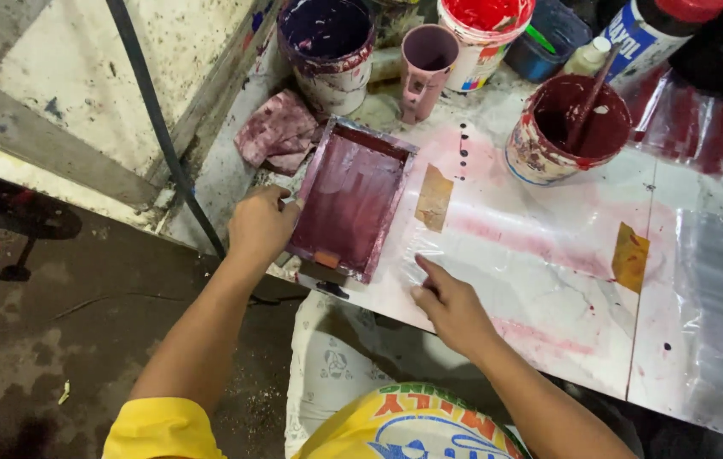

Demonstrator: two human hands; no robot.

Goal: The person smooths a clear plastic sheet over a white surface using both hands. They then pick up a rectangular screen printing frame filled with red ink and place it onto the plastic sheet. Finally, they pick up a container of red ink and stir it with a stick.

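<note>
So the left hand (261,223) is curled over the left edge of a small screen-printing frame (351,201), fingers wrapped onto the rim and gripping it, while the right hand (451,308) lies flat and relaxed on the clear plastic sheet (549,280) just to the right of the frame, fingers spread, not holding anything. The frame sits near the front-left corner of the white worktable (702,357), slightly angled, its lower end close to the table edge. It looks like a rigid rectangular frame with a stretched mesh coated in wet maroon ink, so I'd guess it's light and stiff at the rim but the mesh in the middle is the delicate, messy bit. Best grip is on the side rails like the left hand has it, since the inked face is probably slick and would smear. The plastic sheet is thin and floppy, taped down with brownish tape patches (434,197), and likely slides or wrinkles easily, which fits the flat palm pressing on it. Behind the frame there's a stained rag (278,132), a purple-stained paint bucket (327,47), a pinkish mug (426,64), a red paint tub (482,30), and a maroon bucket with a stir stick (567,127).
</note>
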